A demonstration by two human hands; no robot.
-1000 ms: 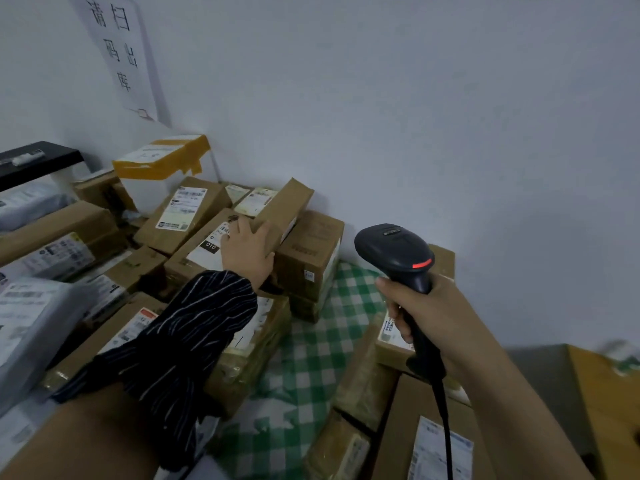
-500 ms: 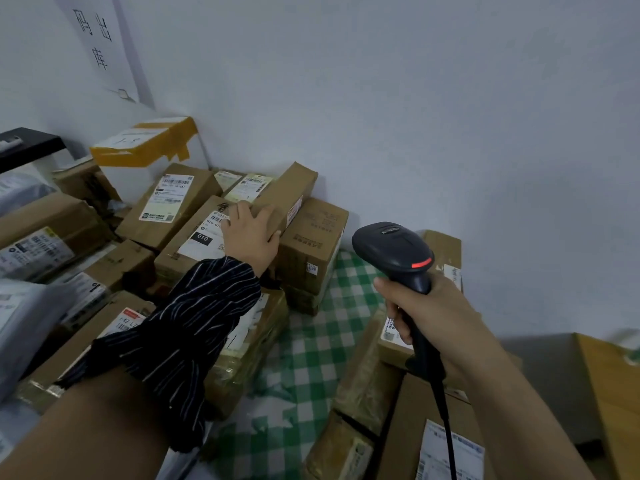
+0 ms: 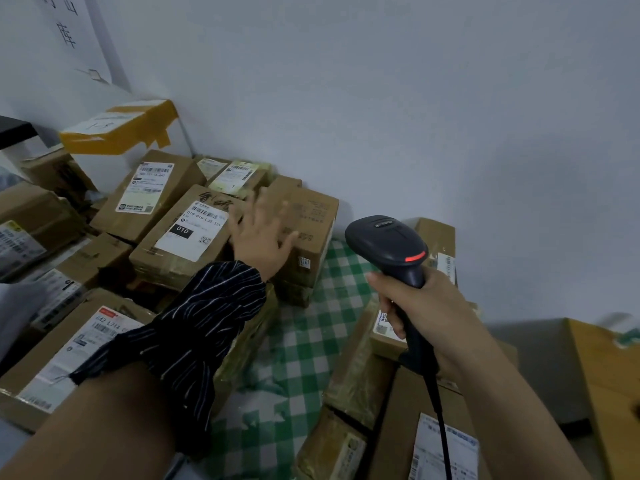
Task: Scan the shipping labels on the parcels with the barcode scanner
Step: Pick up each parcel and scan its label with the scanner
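Gripping the barcode scanner (image 3: 388,244) at four o'clock was the right hand (image 3: 429,306); the left hand (image 3: 259,237), fingers spread, was over a parcel (image 3: 311,216) at nine o'clock.

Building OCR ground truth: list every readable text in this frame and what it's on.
"010": black block on the centre box label.
"010-010 L30 55": same label, under its barcode; last characters unsure.
"642 L71A": near-left box label.
"库": paper wall sign; characters above cut off.
The other parcel labels, box print, handwriting, barcode scanner badge: too small or blurred.
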